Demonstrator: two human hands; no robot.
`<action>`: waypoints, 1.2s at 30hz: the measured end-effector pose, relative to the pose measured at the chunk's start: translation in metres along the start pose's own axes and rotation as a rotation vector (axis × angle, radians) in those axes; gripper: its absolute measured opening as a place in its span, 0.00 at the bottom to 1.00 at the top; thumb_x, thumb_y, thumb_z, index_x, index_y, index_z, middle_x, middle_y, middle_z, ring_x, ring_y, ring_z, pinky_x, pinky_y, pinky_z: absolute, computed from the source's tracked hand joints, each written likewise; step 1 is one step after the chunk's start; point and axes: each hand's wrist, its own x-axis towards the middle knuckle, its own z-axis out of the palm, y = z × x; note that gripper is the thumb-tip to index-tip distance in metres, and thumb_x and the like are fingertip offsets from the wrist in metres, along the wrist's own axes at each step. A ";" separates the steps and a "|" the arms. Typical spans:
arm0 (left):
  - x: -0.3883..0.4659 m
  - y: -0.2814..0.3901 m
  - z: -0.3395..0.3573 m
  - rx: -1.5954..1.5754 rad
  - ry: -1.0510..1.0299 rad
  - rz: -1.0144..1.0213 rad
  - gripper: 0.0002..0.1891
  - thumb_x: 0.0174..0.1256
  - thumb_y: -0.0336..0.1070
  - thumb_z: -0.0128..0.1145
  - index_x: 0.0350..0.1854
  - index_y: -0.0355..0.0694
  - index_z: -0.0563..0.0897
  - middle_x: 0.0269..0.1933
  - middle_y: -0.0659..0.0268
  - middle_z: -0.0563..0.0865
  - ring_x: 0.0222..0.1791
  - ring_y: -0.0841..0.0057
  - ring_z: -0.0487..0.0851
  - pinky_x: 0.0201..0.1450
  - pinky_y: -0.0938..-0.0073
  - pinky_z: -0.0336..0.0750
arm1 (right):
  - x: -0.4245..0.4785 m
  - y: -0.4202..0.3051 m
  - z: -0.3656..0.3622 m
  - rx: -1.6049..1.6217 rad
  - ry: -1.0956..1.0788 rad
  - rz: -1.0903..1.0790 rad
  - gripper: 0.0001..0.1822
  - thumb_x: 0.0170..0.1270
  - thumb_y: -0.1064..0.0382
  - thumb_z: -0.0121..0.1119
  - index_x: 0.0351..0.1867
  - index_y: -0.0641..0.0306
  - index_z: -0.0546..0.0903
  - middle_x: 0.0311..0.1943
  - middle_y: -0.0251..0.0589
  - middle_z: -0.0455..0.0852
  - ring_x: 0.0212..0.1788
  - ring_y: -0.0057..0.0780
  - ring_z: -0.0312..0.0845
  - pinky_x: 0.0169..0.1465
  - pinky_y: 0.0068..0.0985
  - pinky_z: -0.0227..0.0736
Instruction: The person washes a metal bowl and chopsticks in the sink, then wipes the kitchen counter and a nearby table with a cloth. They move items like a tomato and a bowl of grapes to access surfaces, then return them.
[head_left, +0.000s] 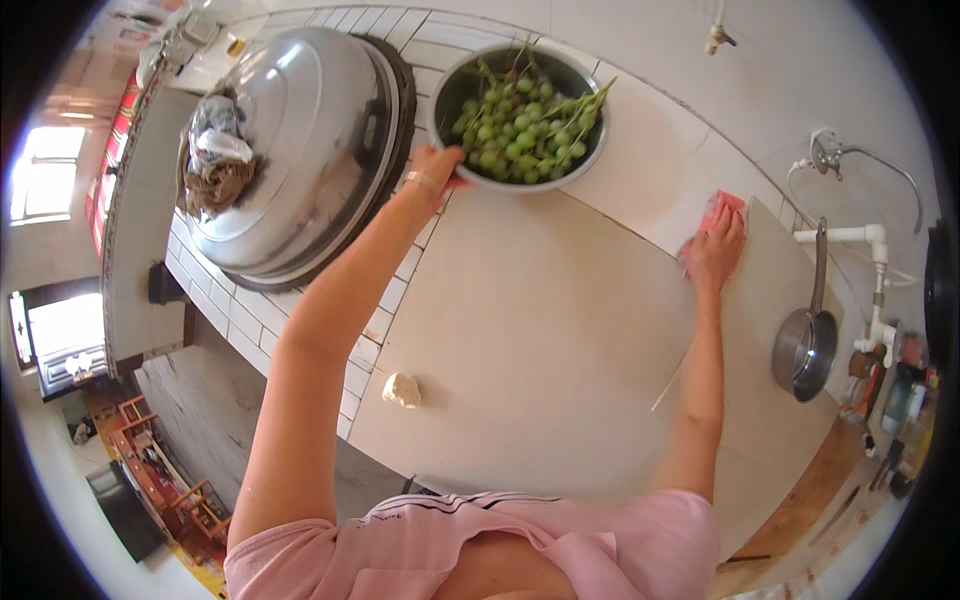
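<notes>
My left hand (439, 166) is at the near left rim of a metal bowl (534, 187) that holds green grapes (521, 131) on their stems. Something red shows beneath that hand, partly hidden. Under my right hand (716, 244), a pinkish-red cloth (724, 206) is pressed on the light countertop (540, 315), right of the bowl. A small pale lump (402, 391), possibly dough, lies near the counter's left edge. Beyond my right forearm rests a metal saucepan (795, 352) with its handle pointing to the wall.
A large domed metal lid (300, 135) with crumpled cloths (217, 157) on it stands at the left. Along the right wall are a faucet (829, 154), white pipes (840, 235) and several bottles and utensils. A thin pale stick (670, 388) lies beside my right forearm.
</notes>
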 end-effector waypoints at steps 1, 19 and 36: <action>0.008 0.006 0.014 -0.070 -0.043 -0.010 0.17 0.56 0.26 0.58 0.46 0.22 0.73 0.38 0.49 0.82 0.33 0.60 0.86 0.30 0.61 0.88 | 0.000 -0.005 0.004 -0.026 0.054 0.036 0.34 0.60 0.64 0.52 0.70 0.66 0.60 0.67 0.57 0.63 0.72 0.55 0.51 0.74 0.47 0.44; -0.305 -0.143 -0.199 0.737 0.142 0.197 0.38 0.54 0.27 0.66 0.70 0.44 0.66 0.60 0.56 0.76 0.56 0.66 0.78 0.54 0.69 0.76 | -0.043 -0.411 0.006 0.528 -0.080 -0.591 0.28 0.61 0.63 0.50 0.64 0.69 0.67 0.67 0.52 0.64 0.72 0.52 0.53 0.74 0.46 0.45; -0.305 -0.194 -0.161 1.063 0.036 0.546 0.36 0.44 0.29 0.65 0.63 0.48 0.70 0.58 0.56 0.71 0.58 0.53 0.71 0.58 0.60 0.72 | -0.188 -0.078 -0.079 0.141 -0.208 -0.227 0.33 0.68 0.58 0.44 0.74 0.60 0.55 0.74 0.48 0.53 0.75 0.47 0.47 0.75 0.45 0.42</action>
